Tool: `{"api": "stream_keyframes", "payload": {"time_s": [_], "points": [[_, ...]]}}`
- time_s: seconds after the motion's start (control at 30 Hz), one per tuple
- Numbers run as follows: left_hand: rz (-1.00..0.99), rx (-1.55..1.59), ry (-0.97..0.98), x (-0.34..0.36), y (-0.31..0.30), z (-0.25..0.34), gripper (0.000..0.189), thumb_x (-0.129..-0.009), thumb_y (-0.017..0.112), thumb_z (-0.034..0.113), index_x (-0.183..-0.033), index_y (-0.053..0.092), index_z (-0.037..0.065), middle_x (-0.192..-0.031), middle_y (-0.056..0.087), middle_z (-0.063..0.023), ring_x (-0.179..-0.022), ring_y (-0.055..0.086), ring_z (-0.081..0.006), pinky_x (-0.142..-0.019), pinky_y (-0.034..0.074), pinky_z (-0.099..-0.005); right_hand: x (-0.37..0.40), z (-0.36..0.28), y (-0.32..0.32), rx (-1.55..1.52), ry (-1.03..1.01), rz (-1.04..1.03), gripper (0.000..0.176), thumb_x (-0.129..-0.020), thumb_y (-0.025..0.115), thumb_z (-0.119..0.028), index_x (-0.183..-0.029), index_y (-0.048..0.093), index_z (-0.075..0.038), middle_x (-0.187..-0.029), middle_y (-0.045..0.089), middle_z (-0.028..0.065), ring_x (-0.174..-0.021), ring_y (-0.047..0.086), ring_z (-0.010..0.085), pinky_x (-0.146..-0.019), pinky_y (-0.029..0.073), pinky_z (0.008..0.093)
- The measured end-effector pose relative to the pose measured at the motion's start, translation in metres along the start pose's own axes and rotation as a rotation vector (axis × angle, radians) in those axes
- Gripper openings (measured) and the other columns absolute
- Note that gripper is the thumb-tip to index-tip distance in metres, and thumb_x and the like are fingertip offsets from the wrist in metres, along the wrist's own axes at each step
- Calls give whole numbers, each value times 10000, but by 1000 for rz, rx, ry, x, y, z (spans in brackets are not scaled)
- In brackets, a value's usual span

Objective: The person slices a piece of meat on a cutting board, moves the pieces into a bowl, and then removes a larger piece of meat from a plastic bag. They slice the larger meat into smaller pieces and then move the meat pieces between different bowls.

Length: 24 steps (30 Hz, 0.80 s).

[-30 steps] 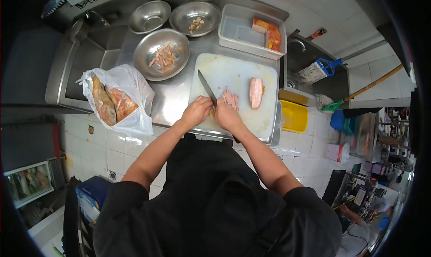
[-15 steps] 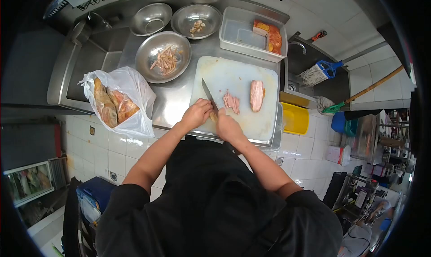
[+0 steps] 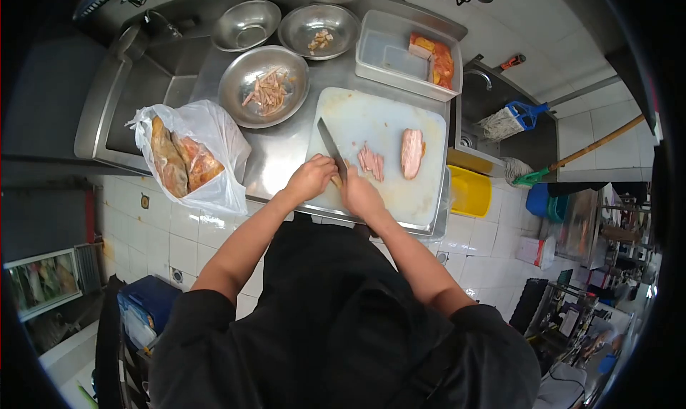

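In my right hand (image 3: 362, 195) is a kitchen knife (image 3: 330, 141), gripped by its handle, the blade slanting up and left over the white cutting board (image 3: 418, 205). My left hand (image 3: 314, 177) is closed beside the blade, fingertips on a small tan piece of meat (image 3: 336, 182), which is partly hidden between my hands. Just right of the knife lies a small pile of pink meat strips (image 3: 370, 162). A thicker slab of pork (image 3: 411, 154) rests farther right on the board.
Behind the board stand a steel bowl of meat strips (image 3: 267, 92), a bowl with small chunks (image 3: 321, 41), another steel bowl (image 3: 246, 25) and a plastic tub (image 3: 389, 45) holding meat. A plastic bag (image 3: 232, 155) with large meat pieces sits left, beside a sink (image 3: 143, 87).
The knife blade has turned slightly, showing more of its flat side, and my right hand has shifted a little. The whole view has moved slightly; my left hand keeps its place beside the blade.
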<state>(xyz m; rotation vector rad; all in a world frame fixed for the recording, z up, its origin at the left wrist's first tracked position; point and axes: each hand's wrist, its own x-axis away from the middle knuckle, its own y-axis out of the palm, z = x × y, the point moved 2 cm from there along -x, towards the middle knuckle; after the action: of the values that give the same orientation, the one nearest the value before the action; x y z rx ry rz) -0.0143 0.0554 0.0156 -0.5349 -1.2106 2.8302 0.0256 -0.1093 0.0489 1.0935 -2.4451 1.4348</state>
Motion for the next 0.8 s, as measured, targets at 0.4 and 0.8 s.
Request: {"api": "stream_keyframes", "payload": {"time_s": [0.4, 0.8], "points": [[-37, 56, -33, 8, -1, 0, 105, -849, 635, -17, -933, 696, -9, -1053, 654, -136, -990, 614, -336, -868, 531, -410, -7, 5, 14, -151, -56, 82, 388, -968, 504, -164, -1281, 450, 57, -925, 672, 353, -890, 665, 518, -777, 508, 598], [-11, 42, 16, 3, -3, 0, 114, -837, 615, -47, -931, 670, -13, -1070, 648, -138, -1016, 602, -336, -866, 526, -407, -8, -7, -9, -131, -83, 45, 367, -939, 497, -111, -1217, 426, 119, -851, 650, 381, -807, 651, 539, -761, 490, 611]]}}
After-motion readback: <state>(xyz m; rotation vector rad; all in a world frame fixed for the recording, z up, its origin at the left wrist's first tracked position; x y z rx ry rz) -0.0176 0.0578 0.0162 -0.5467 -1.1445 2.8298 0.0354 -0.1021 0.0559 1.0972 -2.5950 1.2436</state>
